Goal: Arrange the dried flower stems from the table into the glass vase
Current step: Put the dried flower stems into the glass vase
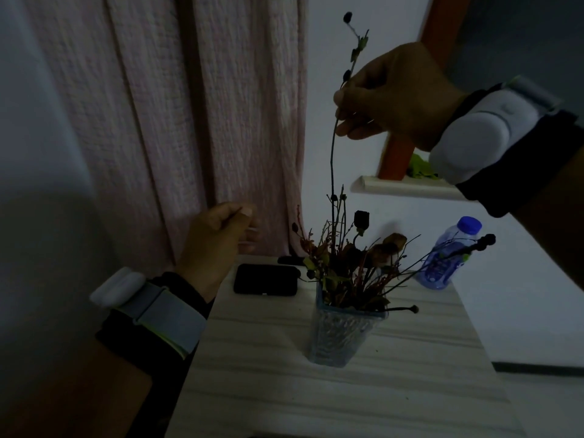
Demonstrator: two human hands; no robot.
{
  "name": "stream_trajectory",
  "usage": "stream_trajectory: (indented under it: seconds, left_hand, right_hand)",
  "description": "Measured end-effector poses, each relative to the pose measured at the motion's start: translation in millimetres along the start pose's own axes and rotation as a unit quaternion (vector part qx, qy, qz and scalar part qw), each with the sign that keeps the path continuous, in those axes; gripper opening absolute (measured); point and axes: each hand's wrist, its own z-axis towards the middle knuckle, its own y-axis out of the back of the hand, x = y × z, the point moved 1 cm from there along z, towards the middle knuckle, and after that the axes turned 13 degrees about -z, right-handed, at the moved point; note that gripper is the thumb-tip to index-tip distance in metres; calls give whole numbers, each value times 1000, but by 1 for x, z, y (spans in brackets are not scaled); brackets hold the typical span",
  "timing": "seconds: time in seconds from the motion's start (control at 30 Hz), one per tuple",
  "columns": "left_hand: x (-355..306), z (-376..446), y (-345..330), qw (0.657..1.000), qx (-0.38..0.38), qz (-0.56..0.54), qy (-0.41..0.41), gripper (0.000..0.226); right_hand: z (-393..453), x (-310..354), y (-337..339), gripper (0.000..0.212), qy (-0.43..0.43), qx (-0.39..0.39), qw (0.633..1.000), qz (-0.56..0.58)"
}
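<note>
Two hands are raised above a pale tabletop (316,399), each wrist banded by a grey strap. One long dried stem (332,159) is pinched between thumb and curled fingers of the right hand (388,96), its lower end lost among the bunch of dried flowers (357,257) already gathered in one square glass vase (341,333) set mid-tabletop. Nothing is held by the left hand (218,235), its fingers loosely curled and blurred, left of the vase. One black phone (266,279) and one blue-capped bottle (448,257) are seen behind
</note>
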Motion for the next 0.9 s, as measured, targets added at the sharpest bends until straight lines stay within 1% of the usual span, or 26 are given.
stream_trajectory:
  seconds: [0.23, 0.6, 0.9]
  left_hand:
    - [5, -4, -2, 1000, 3, -6, 13, 15]
    - [12, -4, -1, 1000, 1, -8, 11, 15]
    - [13, -3, 0, 1000, 8, -5, 7, 15]
  right_hand:
    - [-6, -10, -18, 24, -16, 47, 999, -11]
    - [3, -9, -7, 18, -25, 12, 1000, -9]
    - [-2, -17, -24, 22, -34, 51, 998, -26]
